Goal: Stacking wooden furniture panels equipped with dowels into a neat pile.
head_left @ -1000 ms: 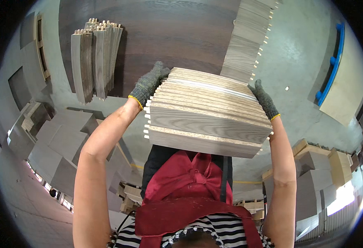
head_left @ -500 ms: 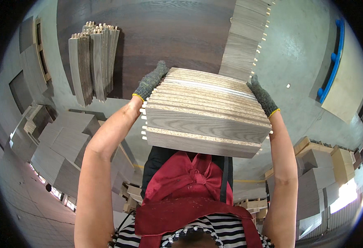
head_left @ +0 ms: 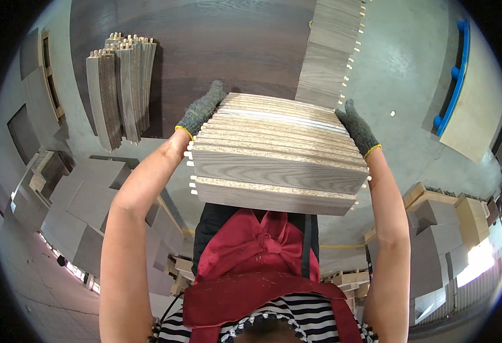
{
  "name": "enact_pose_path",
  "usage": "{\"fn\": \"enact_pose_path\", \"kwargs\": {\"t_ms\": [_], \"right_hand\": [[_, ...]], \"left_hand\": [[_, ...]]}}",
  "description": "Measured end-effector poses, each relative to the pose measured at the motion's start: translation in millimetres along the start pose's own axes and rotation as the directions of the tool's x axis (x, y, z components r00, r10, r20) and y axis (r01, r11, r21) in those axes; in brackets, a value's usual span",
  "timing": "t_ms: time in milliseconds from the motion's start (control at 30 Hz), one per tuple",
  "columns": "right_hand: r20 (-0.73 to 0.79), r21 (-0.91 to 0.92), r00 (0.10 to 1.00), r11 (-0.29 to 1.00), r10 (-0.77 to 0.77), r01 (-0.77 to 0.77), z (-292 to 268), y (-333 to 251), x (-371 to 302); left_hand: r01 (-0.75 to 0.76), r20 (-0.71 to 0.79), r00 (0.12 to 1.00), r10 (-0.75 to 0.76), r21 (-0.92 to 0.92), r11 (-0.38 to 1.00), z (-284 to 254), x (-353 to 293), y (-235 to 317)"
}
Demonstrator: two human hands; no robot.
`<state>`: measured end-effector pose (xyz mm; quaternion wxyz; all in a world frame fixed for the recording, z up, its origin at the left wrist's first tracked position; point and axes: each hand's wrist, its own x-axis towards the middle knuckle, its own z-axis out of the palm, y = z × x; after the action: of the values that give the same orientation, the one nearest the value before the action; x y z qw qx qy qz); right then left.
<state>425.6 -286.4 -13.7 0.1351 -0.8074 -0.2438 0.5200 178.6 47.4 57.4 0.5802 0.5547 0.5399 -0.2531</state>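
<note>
A thick stack of grey wood-grain boards (head_left: pixel 274 167) is clamped between my two gloved hands, in front of my red apron. Chipboard edges face up, and pale dowels stick out at both ends. My left hand (head_left: pixel 202 110), in a dark grey knit glove with a yellow cuff, presses against the stack's left end. Against its right end is my right hand (head_left: pixel 357 127), gloved the same way, thumb side toward the far boards. The fingers' undersides are partly hidden behind the stack.
A dark brown tabletop (head_left: pixel 216 46) lies beyond the stack. On its left stand bundled doweled boards (head_left: pixel 119 91); along its right edge lies a row of grey boards (head_left: pixel 328 63). Stacked panels (head_left: pixel 85 197) are at left, more (head_left: pixel 434 240) at right. A blue-edged pallet (head_left: pixel 454 80) sits far right.
The view has shifted slightly, so table and bundles sit a little further left. Both hands still hold the stack, which appears slightly left of where it was.
</note>
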Motion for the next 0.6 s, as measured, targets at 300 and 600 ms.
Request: {"fn": "enact_pose_path", "kwargs": {"t_ms": [300, 600], "right_hand": [[0.263, 0.438, 0.955, 0.864, 0.140, -0.247, -1.8, -20.3, 4.1], [0.181, 0.458, 0.983, 0.882, 0.034, -0.115, 4.8, -6.9, 7.7]], "left_hand": [[0.148, 0.023, 0.989, -0.147, -0.261, 0.954, 5.4, 19.4, -15.7], [0.087, 0.015, 0.996, -0.086, -0.090, 0.992, 1.4, 19.8, -11.4]]}}
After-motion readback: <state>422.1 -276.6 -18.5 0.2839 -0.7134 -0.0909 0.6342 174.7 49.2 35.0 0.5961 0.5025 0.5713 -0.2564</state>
